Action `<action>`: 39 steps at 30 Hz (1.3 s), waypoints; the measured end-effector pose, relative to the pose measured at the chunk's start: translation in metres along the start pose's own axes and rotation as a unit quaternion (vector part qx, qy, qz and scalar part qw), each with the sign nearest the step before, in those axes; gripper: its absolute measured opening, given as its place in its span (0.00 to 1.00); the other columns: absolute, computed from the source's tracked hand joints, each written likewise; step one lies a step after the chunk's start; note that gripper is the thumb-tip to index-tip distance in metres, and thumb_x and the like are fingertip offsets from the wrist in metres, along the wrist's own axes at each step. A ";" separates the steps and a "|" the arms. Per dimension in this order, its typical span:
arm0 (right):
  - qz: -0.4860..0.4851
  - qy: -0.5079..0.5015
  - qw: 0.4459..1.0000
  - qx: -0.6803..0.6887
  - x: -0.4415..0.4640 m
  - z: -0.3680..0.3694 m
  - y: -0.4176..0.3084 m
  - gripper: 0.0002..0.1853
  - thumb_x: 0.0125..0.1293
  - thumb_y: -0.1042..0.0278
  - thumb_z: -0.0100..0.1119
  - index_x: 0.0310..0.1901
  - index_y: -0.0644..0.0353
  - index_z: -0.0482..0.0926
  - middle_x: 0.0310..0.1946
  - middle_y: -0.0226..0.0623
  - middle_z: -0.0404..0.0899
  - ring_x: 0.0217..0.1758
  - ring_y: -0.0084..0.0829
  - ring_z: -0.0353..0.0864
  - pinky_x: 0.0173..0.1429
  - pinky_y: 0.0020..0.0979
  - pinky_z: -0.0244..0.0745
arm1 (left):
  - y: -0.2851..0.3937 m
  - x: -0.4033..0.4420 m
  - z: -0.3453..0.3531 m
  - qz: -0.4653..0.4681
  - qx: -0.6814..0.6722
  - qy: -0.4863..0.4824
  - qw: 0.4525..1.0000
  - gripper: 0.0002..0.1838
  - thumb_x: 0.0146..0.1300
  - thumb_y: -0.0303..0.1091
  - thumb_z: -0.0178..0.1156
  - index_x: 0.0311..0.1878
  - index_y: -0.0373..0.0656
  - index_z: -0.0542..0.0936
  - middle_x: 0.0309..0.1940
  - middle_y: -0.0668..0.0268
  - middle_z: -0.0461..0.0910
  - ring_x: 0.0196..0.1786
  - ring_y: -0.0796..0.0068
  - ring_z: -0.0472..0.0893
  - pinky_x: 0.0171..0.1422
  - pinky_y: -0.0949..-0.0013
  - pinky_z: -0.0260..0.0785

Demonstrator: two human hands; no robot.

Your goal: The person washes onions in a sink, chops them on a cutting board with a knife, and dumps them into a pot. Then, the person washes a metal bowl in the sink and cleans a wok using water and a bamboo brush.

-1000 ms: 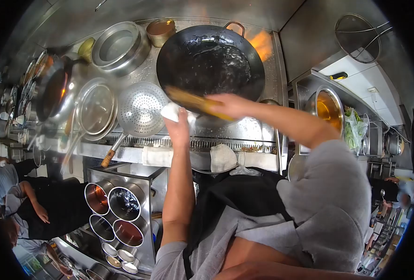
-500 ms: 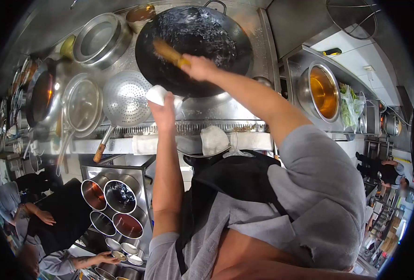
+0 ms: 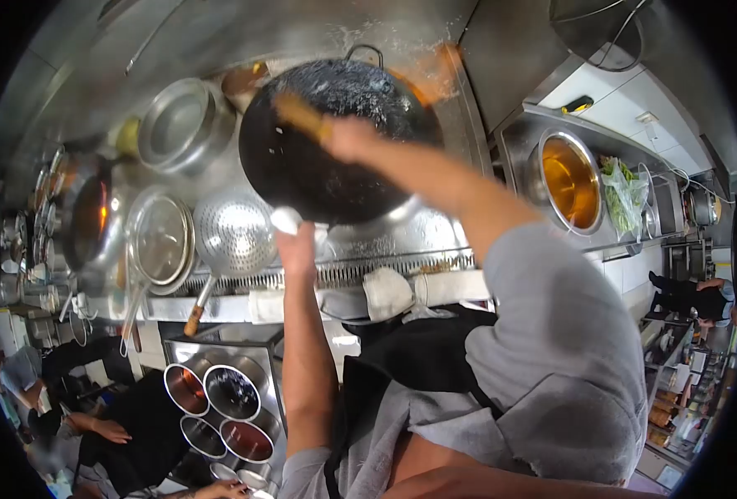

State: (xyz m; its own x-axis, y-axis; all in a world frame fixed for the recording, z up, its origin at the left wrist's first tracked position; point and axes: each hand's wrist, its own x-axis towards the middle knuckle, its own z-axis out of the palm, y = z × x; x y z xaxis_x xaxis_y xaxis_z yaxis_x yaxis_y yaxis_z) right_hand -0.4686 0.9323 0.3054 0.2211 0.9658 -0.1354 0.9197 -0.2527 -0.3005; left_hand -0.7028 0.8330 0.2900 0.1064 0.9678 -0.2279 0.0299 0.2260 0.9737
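A large black wok (image 3: 335, 183), wet and foamy on its far inner wall, sits tilted on the stove. My right hand (image 3: 350, 139) is closed round a bamboo wok brush (image 3: 299, 113), whose blurred bristle end is over the wok's left inner side. At the wok's near left rim, my left hand (image 3: 297, 249) is closed on a folded white cloth (image 3: 285, 219). Whether the cloth covers a wok handle is hidden. Just left of that hand lies a perforated strainer ladle (image 3: 234, 233) with a wooden-ended handle.
Mesh strainers (image 3: 159, 237) and stacked metal bowls (image 3: 177, 125) stand left of the wok. Flame shows in another wok (image 3: 90, 212) further left. A pot of amber liquid (image 3: 569, 181) is at right, beside bagged greens (image 3: 624, 195). Sauce pots (image 3: 248, 441) and a co-worker (image 3: 127, 441) are lower left.
My view has shifted, so the wok sits lower in the picture. The wok looks tilted differently, and the brush has moved relative to it, toward its upper left side. Both grips stay the same.
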 end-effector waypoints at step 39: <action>-0.119 -0.146 0.981 0.038 -0.177 -0.065 0.092 0.31 0.70 0.44 0.51 0.71 0.43 0.65 0.61 0.47 0.76 0.61 0.50 0.76 0.64 0.44 0.70 | 0.028 -0.028 -0.025 -0.059 0.062 0.019 0.996 0.15 0.54 0.27 0.60 0.45 0.33 0.77 0.33 0.63 0.78 0.35 0.73 0.77 0.38 0.67 0.70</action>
State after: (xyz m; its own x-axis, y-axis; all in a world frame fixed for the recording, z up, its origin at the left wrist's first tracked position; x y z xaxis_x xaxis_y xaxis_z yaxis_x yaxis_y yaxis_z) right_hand -0.4016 0.7421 0.3633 -0.1102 0.9434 -0.3130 0.9043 -0.0355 -0.4253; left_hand -0.7295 0.8151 0.3236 0.0580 0.9390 -0.3389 0.1637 0.3259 0.9311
